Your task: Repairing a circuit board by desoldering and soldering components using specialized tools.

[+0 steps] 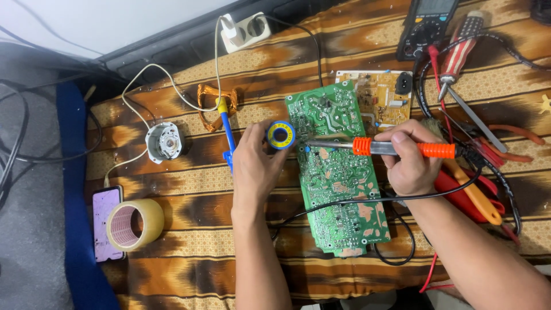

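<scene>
— Orange and grey, that's the soldering iron (396,149) in my right hand (408,163). My fingers are wrapped tight around its handle.

— Which way does it point?

— It lies flat, long ways from right to left. The metal tip reaches over the green circuit board (338,189) and ends near the board's left edge, just beside the little round tin (280,135).

— Who holds the tin?

— My left hand (255,166) does. My fingers are pinched on it, right at the board's top left side. The tin is blue and yellow. It sits to the left of the iron's tip, very close. I cannot tell if they touch.

— So which hand is nearer to the tip?

— My left one. My right hand is back at the handle, over the board's right edge.

— Is there room to move?

— A bit. The board's long side runs up and down, away from me and toward me. Below the tip it is bare green. A black cord (344,202) crosses over the board lower down. To my right lie red tools (468,192), so that side is crowded. To my left stands a blue solder sucker (228,138), near my left hand. Farther left are a roll of tape (135,224) and a small motor (165,142), well apart from me.
</scene>
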